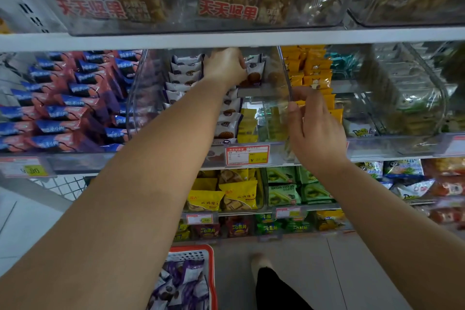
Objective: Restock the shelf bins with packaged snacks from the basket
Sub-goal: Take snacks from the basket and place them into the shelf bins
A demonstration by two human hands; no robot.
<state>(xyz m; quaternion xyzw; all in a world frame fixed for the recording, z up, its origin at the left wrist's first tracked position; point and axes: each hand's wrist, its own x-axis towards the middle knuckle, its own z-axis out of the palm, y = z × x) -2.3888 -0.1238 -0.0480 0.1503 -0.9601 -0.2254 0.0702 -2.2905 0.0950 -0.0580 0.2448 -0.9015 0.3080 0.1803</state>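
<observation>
So the left hand [226,65] is deep in the clear bin [284,75], fingers pinching a snack pack [254,72] held upright at the back row; right hand [312,121] grips the bin's front corner, steadying it; remaining packs sit in the red basket [188,277] on the floor, straight below, nearer the left arm.

clear glossy plastic bin [141,98], shiny film snack packets [185,68], red plastic basket [210,274]
</observation>
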